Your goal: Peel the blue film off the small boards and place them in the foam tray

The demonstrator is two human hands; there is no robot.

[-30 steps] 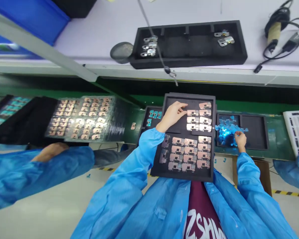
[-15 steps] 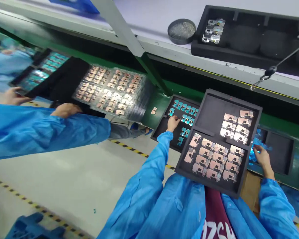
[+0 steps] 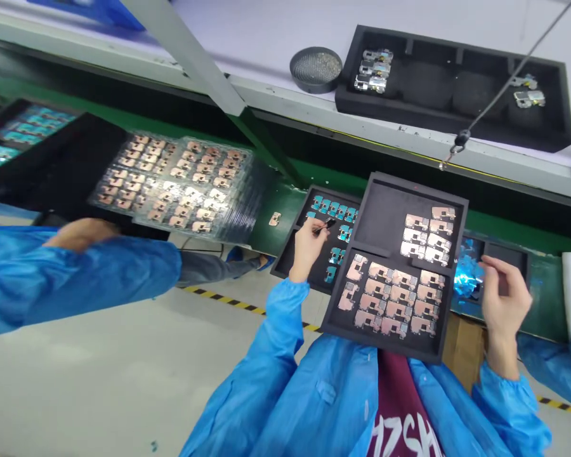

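My left hand [image 3: 309, 245] is closed in a pinch on a small, dark-looking circuit board [image 3: 330, 223], above a black tray [image 3: 285, 259] of blue-filmed circuit boards [image 3: 334, 208]. My right hand [image 3: 507, 295] has its thumb and forefinger close together beside a pile of shiny blue film [image 3: 466, 273]. Whatever its fingertips may hold is too small to make out. Between my hands, a larger black tray [image 3: 380, 216] overlaps the left tray and carries rows of copper-coloured circuit boards [image 3: 375, 289].
Stacked clear trays [image 3: 240, 203] of copper-coloured boards stand left, near a co-worker's blue sleeve [image 3: 118, 266]. One loose board [image 3: 275, 219] lies on the green bench. Above, the shelf holds a round dish [image 3: 316, 70] and a black box [image 3: 452, 124]. A cord hook [image 3: 457, 149] hangs ahead.
My left hand has lifted the circuit board a little from its tray. My right hand has drawn back from the film pile. The view has turned slightly right.
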